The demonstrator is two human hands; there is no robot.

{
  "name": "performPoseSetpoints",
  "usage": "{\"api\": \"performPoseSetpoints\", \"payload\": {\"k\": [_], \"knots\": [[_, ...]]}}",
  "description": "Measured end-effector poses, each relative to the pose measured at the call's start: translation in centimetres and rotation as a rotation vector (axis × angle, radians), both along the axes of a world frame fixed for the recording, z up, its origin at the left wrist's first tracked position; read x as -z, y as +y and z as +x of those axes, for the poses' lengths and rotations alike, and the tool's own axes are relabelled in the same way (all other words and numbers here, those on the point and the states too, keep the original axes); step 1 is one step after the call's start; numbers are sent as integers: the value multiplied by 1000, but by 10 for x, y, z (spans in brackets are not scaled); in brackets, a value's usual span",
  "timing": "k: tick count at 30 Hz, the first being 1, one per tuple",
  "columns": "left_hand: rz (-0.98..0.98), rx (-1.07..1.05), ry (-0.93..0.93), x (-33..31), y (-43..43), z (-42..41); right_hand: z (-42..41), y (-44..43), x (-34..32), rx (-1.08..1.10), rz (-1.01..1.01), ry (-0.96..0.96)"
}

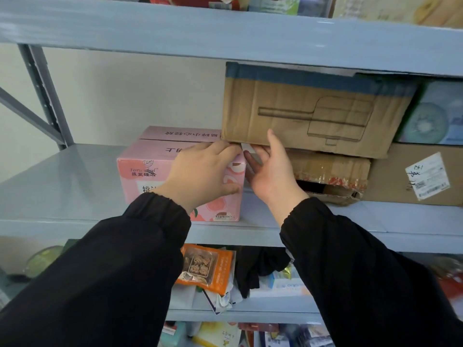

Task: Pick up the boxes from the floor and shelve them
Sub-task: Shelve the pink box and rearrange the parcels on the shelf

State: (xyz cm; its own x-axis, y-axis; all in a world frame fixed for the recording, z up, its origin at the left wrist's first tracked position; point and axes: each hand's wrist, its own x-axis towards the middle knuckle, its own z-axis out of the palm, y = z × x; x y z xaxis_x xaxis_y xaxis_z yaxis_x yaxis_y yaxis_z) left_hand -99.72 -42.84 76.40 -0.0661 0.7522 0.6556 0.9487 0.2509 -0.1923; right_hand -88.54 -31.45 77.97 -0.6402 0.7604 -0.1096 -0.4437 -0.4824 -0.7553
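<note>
Right grip [270,171] pinches brown box [300,108], pink box [140,176] beside

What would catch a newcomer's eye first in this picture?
Two hands in black sleeves meet at the grey-blue metal shelf. The left hand holds the pink printed carton; the right hand pinches the lower corner of the worn brown cardboard box beside it.
</note>
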Motion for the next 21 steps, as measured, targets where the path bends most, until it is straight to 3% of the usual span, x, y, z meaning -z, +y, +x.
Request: {"api": "performPoseSetpoints", "payload": {"k": [5, 7, 9, 11, 14, 17, 19, 21], "knots": [[20, -27, -12, 5, 21, 7, 18, 7, 11, 49, 70, -125], [76, 25, -50, 4, 22, 11, 37, 7, 15, 97, 224, -253], [194, 36, -101, -1, 9, 5, 65, 10, 13, 231, 598, -441], [372, -64, -206, -9, -16, -10, 99, 25, -4, 494, 1127, -610], [457, -308, -547, -14, -56, -41, 134, 64, -42, 814, 1676, -794], [378, -287, -949, -5, -64, -56, 143, 104, -73, 688, 1790, -1152], [392, -232, -1016, -3, -59, -55, 141, 119, -84, 600, 1815, -1357], [380, -218, -1040, -6, -51, -53, 141, 130, -92, 582, 1858, -1439]]}}
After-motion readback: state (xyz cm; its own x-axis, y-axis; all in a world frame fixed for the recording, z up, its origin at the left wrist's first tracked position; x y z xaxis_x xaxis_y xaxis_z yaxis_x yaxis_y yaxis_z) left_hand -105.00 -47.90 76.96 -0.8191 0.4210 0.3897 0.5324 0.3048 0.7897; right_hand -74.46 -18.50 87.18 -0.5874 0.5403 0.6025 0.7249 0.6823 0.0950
